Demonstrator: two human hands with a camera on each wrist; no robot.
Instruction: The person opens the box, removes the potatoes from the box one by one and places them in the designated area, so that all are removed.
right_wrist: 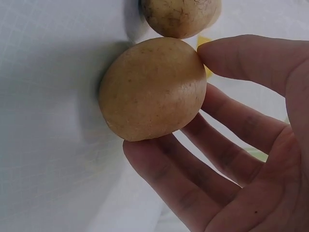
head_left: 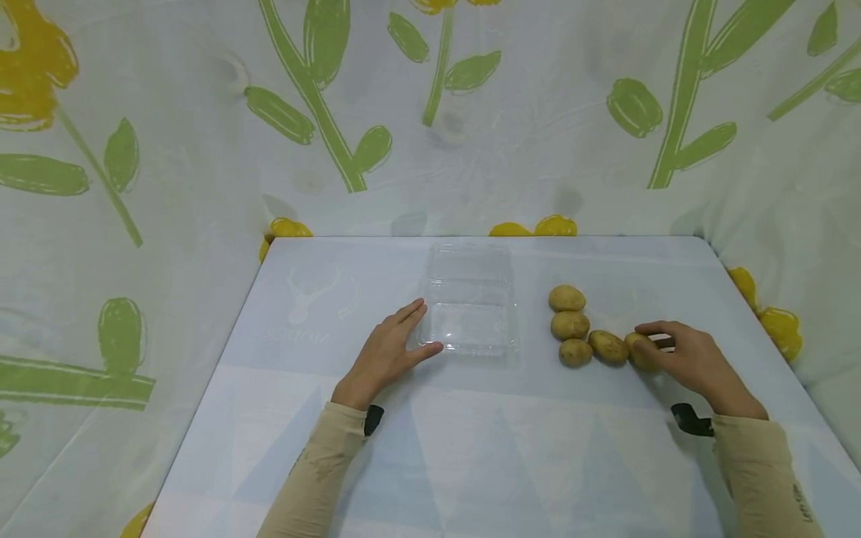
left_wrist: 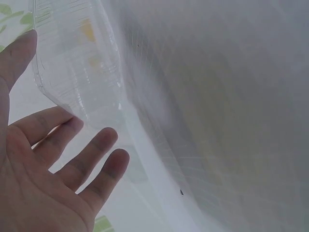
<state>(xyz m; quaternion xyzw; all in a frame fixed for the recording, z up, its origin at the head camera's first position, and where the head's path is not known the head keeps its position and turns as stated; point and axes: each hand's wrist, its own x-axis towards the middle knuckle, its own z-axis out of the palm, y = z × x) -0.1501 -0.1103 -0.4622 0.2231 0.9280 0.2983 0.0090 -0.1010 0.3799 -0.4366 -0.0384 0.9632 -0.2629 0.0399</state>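
A clear plastic clamshell box (head_left: 468, 329) lies with its lid (head_left: 468, 261) folded back, toward the far edge of the table. My left hand (head_left: 385, 350) is at its left side, fingers spread; in the left wrist view, the thumb and some fingertips meet the box's rim (left_wrist: 43, 89). Over to the right, my right hand (head_left: 699, 362) pinches a potato (right_wrist: 153, 89) between thumb and fingers. That potato sits at the right end of a row, touching its neighbour (head_left: 608, 347). Three more potatoes (head_left: 569, 326) form a column left of these.
The white table (head_left: 430, 456) has a faint triangle pattern and a deer-head print at the far left. A curtain (head_left: 471, 164) with green leaves and yellow flowers hangs behind and beside it. Bare tabletop separates the box from the potatoes.
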